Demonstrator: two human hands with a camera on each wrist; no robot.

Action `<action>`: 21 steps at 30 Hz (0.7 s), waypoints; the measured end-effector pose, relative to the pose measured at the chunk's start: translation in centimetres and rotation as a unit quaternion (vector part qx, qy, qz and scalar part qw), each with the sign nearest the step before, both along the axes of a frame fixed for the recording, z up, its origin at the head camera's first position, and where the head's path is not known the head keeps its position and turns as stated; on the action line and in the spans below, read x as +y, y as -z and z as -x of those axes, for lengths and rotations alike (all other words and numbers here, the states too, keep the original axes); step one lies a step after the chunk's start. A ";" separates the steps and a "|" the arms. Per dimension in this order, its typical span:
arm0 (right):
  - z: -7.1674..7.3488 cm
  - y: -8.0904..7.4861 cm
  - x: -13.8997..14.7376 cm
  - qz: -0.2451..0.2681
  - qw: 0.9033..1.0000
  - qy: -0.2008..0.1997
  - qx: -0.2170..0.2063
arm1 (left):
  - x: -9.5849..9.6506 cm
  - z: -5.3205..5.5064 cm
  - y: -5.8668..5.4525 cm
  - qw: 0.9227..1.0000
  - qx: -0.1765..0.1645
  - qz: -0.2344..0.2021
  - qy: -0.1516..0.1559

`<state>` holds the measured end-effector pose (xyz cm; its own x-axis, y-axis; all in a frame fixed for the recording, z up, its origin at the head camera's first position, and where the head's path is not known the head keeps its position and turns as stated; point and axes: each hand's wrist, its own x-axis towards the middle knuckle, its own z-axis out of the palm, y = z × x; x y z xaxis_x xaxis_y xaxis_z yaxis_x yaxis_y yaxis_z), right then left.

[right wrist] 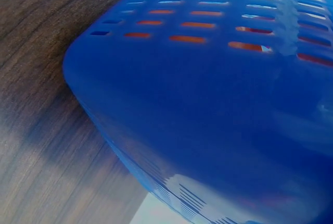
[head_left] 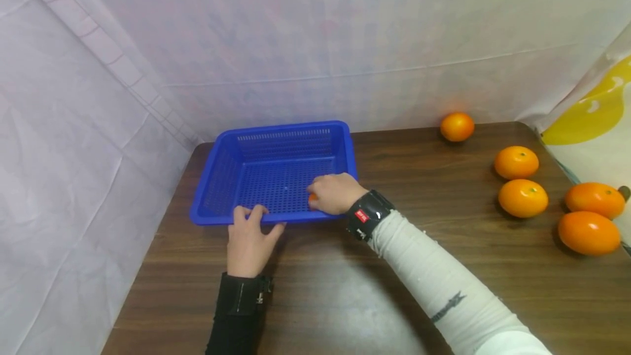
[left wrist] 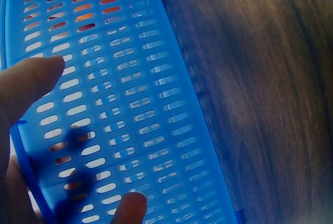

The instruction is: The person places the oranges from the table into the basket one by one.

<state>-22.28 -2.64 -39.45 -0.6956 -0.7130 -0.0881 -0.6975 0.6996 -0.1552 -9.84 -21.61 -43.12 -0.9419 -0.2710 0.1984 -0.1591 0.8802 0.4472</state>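
A blue plastic basket (head_left: 273,218) with slotted walls sits at the back left of the table. My left hand (head_left: 248,242) holds its front rim, fingers hooked over the edge. In the left wrist view the thumb (left wrist: 39,78) lies against the slotted outer wall. At the basket's front right corner my right hand (head_left: 337,193) reaches over the rim and grips an orange (head_left: 313,200) low inside. Most of that fruit is hidden by the fingers; its colour shows through the slots in both wrist views. The right wrist view does not show the hand.
One orange (head_left: 457,127) lies at the table's back edge. Several more oranges (head_left: 523,198) are spread along the right side, two of them close together near the edge (head_left: 589,233). Pale cloth (head_left: 325,43) hangs behind and to the left of the brown wooden table (head_left: 315,295).
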 end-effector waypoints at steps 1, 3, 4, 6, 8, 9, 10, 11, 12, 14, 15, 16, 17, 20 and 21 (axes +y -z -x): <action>0.0 0.0 0.0 0.000 1.000 0.000 0.001 | 0.0 0.0 0.0 1.000 0.000 0.000 0.000; 0.0 0.0 0.0 0.000 1.000 0.001 0.002 | 0.0 0.0 -0.1 1.000 -0.001 0.000 -0.001; 0.0 0.0 0.0 0.000 1.000 0.001 0.002 | 0.0 0.0 -0.1 1.000 -0.001 0.000 -0.001; -0.1 -0.1 0.0 0.000 1.000 0.003 0.000 | 0.1 0.0 0.0 1.000 -0.001 0.000 -0.002; -0.2 -0.2 0.1 0.000 1.000 0.005 -0.003 | 0.1 0.0 0.0 1.000 0.001 -0.002 -0.002; -0.2 -0.2 0.1 0.000 1.000 0.005 -0.005 | 0.1 0.0 0.1 1.000 0.001 -0.002 -0.003; -0.2 -0.2 0.1 0.001 1.000 0.005 -0.006 | 0.1 0.0 0.1 1.000 0.001 -0.003 -0.003; -0.2 -0.2 0.1 0.001 1.000 0.005 -0.007 | 0.1 -0.1 0.1 1.000 0.001 -0.004 -0.002; -0.2 -0.2 0.1 0.002 1.000 0.005 -0.008 | 0.1 -0.1 0.1 1.000 0.002 -0.005 -0.002; -0.3 -0.2 0.2 0.001 1.000 0.007 -0.007 | 0.1 -0.1 0.1 1.000 0.001 -0.006 -0.002; -0.3 -0.1 0.2 0.002 1.000 0.008 -0.006 | 0.1 -0.1 0.1 1.000 0.001 -0.007 -0.001; -0.3 -0.1 0.2 0.004 1.000 0.009 -0.004 | 0.1 -0.2 0.1 1.000 0.002 -0.007 -0.001; -0.2 0.0 0.2 0.007 1.000 0.011 -0.001 | 0.1 -0.2 0.0 1.000 0.003 -0.008 0.000; -0.1 0.3 0.2 0.025 0.999 0.019 0.007 | 0.1 -0.2 0.0 1.000 0.006 -0.007 0.002; -0.1 0.4 0.2 0.032 0.999 0.022 0.010 | 0.1 -0.2 0.0 1.000 0.007 -0.006 0.003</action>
<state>-22.19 -2.46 -39.89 -0.7278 -0.6851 -0.0294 -0.6692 0.7190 -0.1876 -9.67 -21.55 -43.11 -0.9409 -0.2679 0.2075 -0.1478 0.8754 0.4602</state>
